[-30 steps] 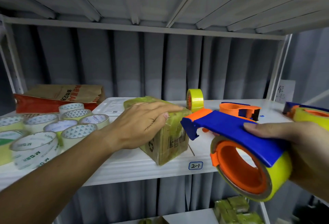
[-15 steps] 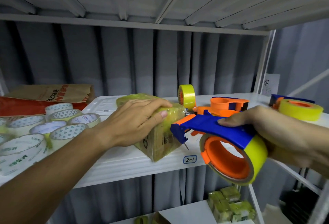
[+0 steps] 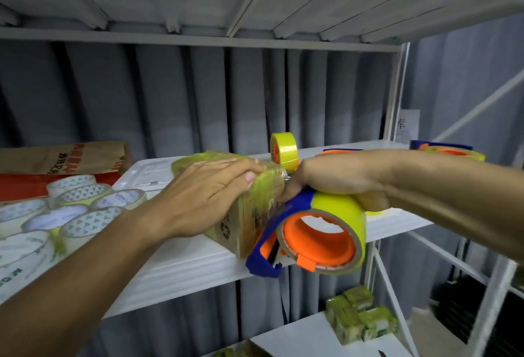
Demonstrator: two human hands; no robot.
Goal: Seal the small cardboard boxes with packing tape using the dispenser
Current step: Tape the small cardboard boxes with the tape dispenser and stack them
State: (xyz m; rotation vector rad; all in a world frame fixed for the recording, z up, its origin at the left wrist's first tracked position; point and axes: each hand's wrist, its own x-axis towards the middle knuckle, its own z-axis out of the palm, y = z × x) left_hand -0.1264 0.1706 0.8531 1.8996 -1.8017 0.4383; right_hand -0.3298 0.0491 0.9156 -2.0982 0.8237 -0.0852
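Cardboard box (image 3: 249,215) lay pinned under the flat left hand (image 3: 209,195), steadying it; at its 3 o'clock, the right hand (image 3: 340,178) gripped the dispenser (image 3: 320,237) against its side.

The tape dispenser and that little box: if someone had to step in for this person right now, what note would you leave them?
Left hand: lies over the top of the small cardboard box on the white shelf, holding it steady, thumb on its near side.
Right hand: grips the blue and orange tape dispenser, loaded with yellow tape, its front against the box's right side.
Done: the box already wears layers of yellowish tape; wrapped boxes sit on the lower shelf.
Left: run and cut this strip, then check for uncovered seams; I cannot see any from here.
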